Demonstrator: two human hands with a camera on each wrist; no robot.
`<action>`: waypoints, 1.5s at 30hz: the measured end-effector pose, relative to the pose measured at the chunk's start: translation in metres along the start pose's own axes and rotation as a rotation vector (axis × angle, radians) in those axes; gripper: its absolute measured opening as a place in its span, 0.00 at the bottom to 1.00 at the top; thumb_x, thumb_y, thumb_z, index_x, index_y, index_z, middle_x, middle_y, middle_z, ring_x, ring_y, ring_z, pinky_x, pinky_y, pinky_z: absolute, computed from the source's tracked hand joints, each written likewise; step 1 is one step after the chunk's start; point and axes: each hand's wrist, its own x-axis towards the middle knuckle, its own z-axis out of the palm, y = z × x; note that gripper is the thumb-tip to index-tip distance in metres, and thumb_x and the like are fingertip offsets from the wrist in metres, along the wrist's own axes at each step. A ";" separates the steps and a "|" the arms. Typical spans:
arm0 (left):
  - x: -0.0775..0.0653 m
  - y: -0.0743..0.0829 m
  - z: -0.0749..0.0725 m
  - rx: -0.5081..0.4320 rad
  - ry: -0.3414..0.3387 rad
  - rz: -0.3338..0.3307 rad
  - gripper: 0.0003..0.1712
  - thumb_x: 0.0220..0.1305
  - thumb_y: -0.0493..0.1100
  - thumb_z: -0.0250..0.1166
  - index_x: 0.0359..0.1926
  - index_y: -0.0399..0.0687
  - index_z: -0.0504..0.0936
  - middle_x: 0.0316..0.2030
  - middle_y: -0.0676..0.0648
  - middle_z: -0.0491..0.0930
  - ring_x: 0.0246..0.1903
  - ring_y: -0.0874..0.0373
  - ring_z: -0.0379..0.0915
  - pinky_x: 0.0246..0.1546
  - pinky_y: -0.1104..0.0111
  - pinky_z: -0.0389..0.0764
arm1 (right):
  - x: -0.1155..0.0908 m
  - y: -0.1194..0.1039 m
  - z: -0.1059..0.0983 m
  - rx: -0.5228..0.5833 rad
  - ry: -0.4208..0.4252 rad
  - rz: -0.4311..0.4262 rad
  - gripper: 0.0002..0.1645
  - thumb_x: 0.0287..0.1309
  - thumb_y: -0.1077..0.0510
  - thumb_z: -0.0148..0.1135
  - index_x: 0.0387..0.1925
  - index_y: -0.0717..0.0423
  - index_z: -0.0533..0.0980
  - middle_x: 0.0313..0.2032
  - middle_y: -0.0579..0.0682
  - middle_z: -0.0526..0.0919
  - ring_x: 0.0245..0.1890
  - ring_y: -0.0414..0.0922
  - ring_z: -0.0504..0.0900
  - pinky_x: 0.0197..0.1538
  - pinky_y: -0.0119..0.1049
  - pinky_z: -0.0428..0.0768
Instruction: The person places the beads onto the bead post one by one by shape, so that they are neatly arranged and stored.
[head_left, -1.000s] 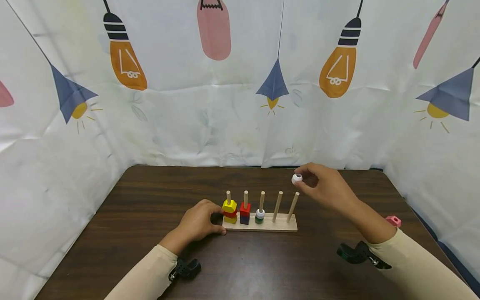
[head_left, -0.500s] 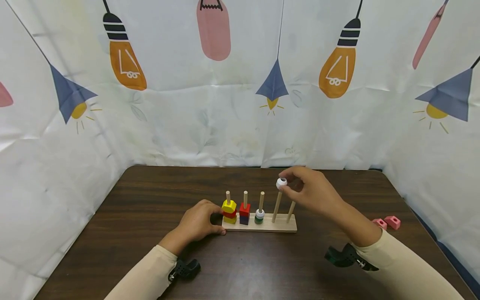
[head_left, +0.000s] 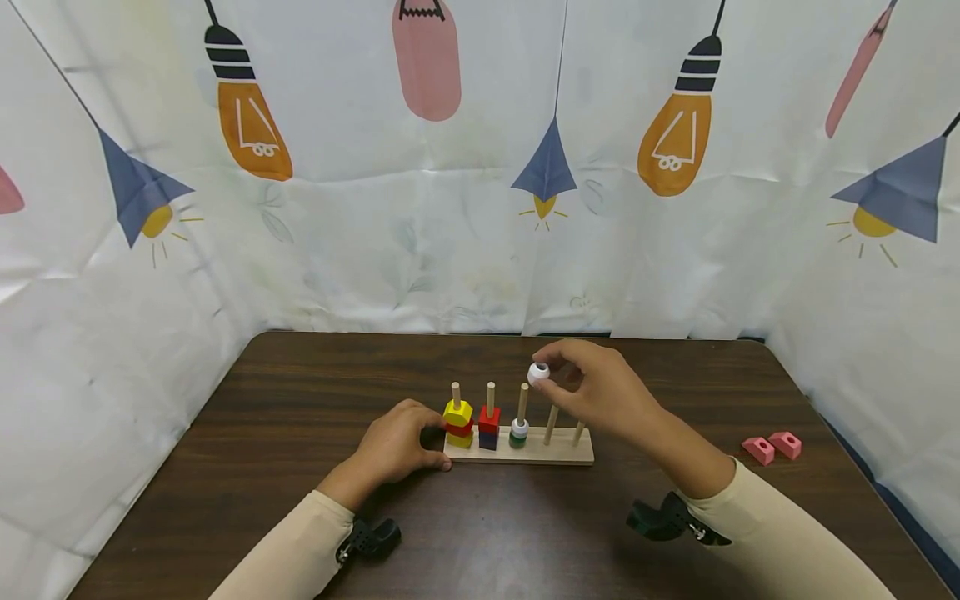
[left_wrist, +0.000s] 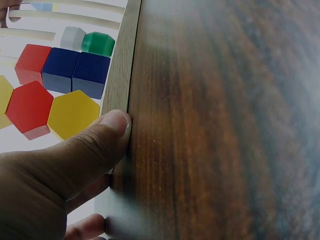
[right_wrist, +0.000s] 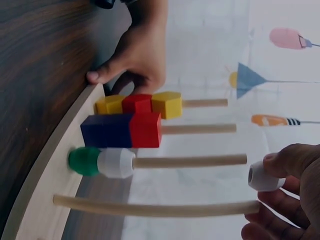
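Note:
A wooden peg board (head_left: 558,454) with a row of upright pegs stands mid-table. My left hand (head_left: 393,446) grips its left end, the thumb (left_wrist: 107,127) pressed against the front edge. Between thumb and fingertips, my right hand (head_left: 603,387) pinches a white bead (right_wrist: 265,176). The bead is just above the tip of the third peg (right_wrist: 190,161), apart from it. That peg carries a green bead (right_wrist: 84,161) under a white one (right_wrist: 116,162). Yellow and red hexagonal blocks (head_left: 459,412) are on the first peg; a red block (right_wrist: 146,130) tops dark blue blocks (right_wrist: 107,131) on the second.
Two pink blocks (head_left: 759,451) with holes lie on the brown table (head_left: 525,533) at the right. The fourth peg (right_wrist: 155,208) and the last peg (head_left: 578,433) bear no blocks. A printed white cloth (head_left: 337,242) hangs behind the table.
The right hand has carried the white bead leftward and slightly down, from beyond the last peg to the third peg. Its forearm has uncovered the pink blocks. The left hand keeps its place.

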 end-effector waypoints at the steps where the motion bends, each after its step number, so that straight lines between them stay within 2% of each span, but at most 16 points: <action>1: 0.000 0.000 0.000 -0.001 0.001 0.000 0.30 0.43 0.57 0.85 0.49 0.55 0.89 0.49 0.53 0.84 0.55 0.53 0.75 0.49 0.50 0.79 | 0.000 -0.001 0.001 0.011 -0.001 -0.003 0.18 0.58 0.59 0.76 0.50 0.53 0.82 0.41 0.41 0.85 0.37 0.39 0.82 0.41 0.42 0.83; 10: -0.001 0.000 0.000 -0.003 0.007 0.007 0.30 0.42 0.57 0.86 0.48 0.55 0.89 0.48 0.53 0.84 0.55 0.53 0.75 0.49 0.50 0.79 | 0.000 -0.007 0.012 0.083 -0.014 0.007 0.18 0.57 0.64 0.75 0.49 0.56 0.82 0.40 0.42 0.84 0.35 0.36 0.83 0.40 0.36 0.83; 15: -0.001 0.000 0.000 -0.006 0.009 0.009 0.30 0.42 0.56 0.86 0.48 0.55 0.90 0.48 0.54 0.84 0.55 0.53 0.75 0.49 0.50 0.79 | -0.001 -0.010 0.020 0.058 -0.005 0.004 0.18 0.58 0.64 0.75 0.50 0.56 0.82 0.40 0.43 0.83 0.35 0.37 0.82 0.39 0.39 0.83; 23: 0.000 0.000 0.000 -0.002 0.008 0.017 0.29 0.42 0.57 0.86 0.47 0.55 0.90 0.46 0.55 0.84 0.53 0.54 0.75 0.48 0.51 0.80 | -0.005 -0.019 0.032 0.024 0.046 0.094 0.19 0.61 0.61 0.73 0.53 0.57 0.80 0.45 0.46 0.84 0.39 0.39 0.84 0.44 0.37 0.83; 31: 0.002 0.001 -0.001 -0.001 0.003 0.013 0.29 0.43 0.57 0.85 0.47 0.55 0.90 0.46 0.56 0.84 0.53 0.54 0.75 0.48 0.51 0.80 | -0.012 -0.010 0.045 0.078 0.113 0.147 0.26 0.59 0.61 0.74 0.58 0.56 0.77 0.43 0.43 0.84 0.38 0.38 0.83 0.35 0.36 0.80; 36: 0.001 0.001 -0.002 0.002 0.008 0.016 0.29 0.43 0.57 0.85 0.47 0.54 0.90 0.47 0.55 0.84 0.54 0.54 0.75 0.49 0.51 0.80 | -0.015 -0.003 0.056 0.132 0.140 0.129 0.34 0.56 0.64 0.75 0.63 0.61 0.72 0.44 0.46 0.84 0.39 0.40 0.84 0.41 0.41 0.84; 39: 0.001 0.001 -0.002 -0.003 0.007 0.015 0.29 0.43 0.56 0.85 0.48 0.54 0.90 0.47 0.55 0.84 0.54 0.54 0.75 0.49 0.51 0.79 | -0.017 0.000 0.060 0.137 0.168 0.118 0.42 0.55 0.65 0.75 0.68 0.62 0.66 0.46 0.48 0.83 0.40 0.41 0.84 0.45 0.43 0.84; 45: 0.001 0.001 -0.001 -0.004 -0.001 0.008 0.29 0.43 0.56 0.85 0.47 0.55 0.90 0.47 0.56 0.84 0.54 0.54 0.75 0.49 0.51 0.80 | -0.021 0.006 0.070 0.198 0.193 0.180 0.58 0.51 0.66 0.78 0.76 0.58 0.52 0.44 0.48 0.83 0.39 0.40 0.84 0.47 0.40 0.83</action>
